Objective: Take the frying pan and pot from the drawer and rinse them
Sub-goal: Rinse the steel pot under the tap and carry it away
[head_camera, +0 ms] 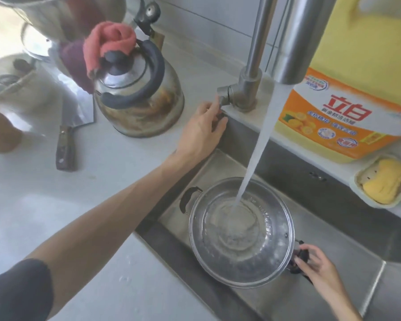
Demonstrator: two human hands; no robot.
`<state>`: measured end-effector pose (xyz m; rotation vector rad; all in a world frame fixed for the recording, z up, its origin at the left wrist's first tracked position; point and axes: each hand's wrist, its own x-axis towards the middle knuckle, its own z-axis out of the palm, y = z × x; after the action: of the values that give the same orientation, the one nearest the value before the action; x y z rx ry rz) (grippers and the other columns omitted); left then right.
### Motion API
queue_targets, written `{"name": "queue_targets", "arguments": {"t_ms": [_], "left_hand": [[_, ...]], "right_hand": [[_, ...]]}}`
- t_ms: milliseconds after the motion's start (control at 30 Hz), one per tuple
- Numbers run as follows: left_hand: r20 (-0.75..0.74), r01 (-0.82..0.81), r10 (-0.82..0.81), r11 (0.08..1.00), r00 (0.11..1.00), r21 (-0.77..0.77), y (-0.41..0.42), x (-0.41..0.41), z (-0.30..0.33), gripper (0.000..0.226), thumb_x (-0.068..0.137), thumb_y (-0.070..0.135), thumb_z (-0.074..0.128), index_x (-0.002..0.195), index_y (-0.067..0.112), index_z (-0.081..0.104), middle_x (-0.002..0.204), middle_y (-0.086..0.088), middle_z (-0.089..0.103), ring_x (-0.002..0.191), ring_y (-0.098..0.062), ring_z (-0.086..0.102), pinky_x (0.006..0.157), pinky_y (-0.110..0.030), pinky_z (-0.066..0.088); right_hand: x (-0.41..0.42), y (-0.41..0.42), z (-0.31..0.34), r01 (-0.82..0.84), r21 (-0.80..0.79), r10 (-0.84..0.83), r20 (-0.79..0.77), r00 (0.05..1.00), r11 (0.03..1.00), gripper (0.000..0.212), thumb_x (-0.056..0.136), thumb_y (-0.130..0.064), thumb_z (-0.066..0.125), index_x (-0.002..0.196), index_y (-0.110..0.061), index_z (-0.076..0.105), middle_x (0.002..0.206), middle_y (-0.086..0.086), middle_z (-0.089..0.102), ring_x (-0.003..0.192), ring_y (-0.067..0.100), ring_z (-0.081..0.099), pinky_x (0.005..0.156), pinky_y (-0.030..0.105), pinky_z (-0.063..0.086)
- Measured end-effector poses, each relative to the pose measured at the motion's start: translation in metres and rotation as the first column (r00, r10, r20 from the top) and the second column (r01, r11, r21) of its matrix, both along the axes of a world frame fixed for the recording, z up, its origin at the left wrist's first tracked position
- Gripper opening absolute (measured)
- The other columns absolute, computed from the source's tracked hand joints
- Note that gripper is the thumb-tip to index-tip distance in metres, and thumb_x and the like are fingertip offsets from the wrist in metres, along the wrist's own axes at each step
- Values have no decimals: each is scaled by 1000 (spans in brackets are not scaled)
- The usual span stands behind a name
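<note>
Steel pot (241,235) sits in the sink (333,230) right under the running water (262,135), and I have my right hand (315,262) gripping its near-side handle (298,256), fingers (305,265) curled round it. My left hand (202,133) is up at the tap lever (225,95) on the bench (79,205) edge, well apart from the pot, fingertips touching the lever; I cannot tell whether they pinch it. Because the pot's other handle (189,198) points back toward that left arm, I judge the left hand is the nearer one to come down and take it for swirling and tipping out.
</note>
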<state>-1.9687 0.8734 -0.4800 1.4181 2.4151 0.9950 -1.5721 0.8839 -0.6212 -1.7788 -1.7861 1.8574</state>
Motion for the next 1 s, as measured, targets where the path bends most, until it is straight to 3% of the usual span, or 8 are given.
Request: {"name": "queue_targets", "arguments": {"t_ms": [133,200,367,467,533,600,667,1000], "left_hand": [[-91,-16,16,1000,996,0,11,10,0,45,91,15,46,135,3,46,109,-12,54,78,-24,52,67,-31,43],[-129,16,-19,1000,992,-23,16,17,0,45,88,13,46,130,-3,47,111,-16,52,80,-29,54,64,-28,40],[31,126,-124,989,992,-72,-8,21,0,69,88,20,47,150,12,18,132,-14,44,106,-26,54,83,-36,50],[83,120,-102,962,991,-247,-57,17,-21,51,85,27,45,135,24,47,141,-10,42,121,-26,51,94,-39,47],[102,172,-138,819,985,-547,-86,13,-37,34,85,29,46,117,31,58,131,-3,55,117,-25,55,92,-39,47],[188,242,-155,529,970,-814,-102,8,-49,30,88,27,48,115,35,58,114,1,63,103,-22,58,84,-34,46],[282,318,-147,414,948,-853,-108,6,-61,32,89,23,52,120,33,57,104,0,61,92,-19,55,79,-28,41],[307,331,-173,732,936,-596,-112,15,-67,43,79,1,66,109,33,66,74,23,66,72,-3,64,75,-12,42]], "right_hand": [[4,1,-7,19,10,-19,1,1000,1000,60,52,-62,80,99,-32,59,104,9,71,86,27,71,89,43,50],[2,0,-4,28,52,-29,14,999,998,33,70,-37,79,98,-33,60,106,9,70,89,27,70,93,49,49],[-7,-5,3,17,99,-19,21,1000,995,32,84,-6,66,94,-36,59,112,9,68,89,28,69,92,54,49],[-5,0,-1,23,92,-23,4,1000,995,32,85,-4,64,93,-34,59,107,10,69,83,21,71,85,43,55],[-5,3,-1,3,75,-3,-6,1000,997,27,86,-1,62,92,-28,61,100,13,69,74,12,69,71,24,57],[-4,4,-4,-40,72,40,3,999,997,25,87,-1,60,90,-25,63,93,19,69,68,8,67,66,17,55],[-4,4,-5,-57,89,57,10,998,994,23,87,1,60,93,-21,64,91,20,68,65,4,65,64,13,53],[7,7,27,-142,195,136,43,990,971,26,78,0,71,78,-25,64,85,-6,72,65,-4,66,66,3,45]]}}
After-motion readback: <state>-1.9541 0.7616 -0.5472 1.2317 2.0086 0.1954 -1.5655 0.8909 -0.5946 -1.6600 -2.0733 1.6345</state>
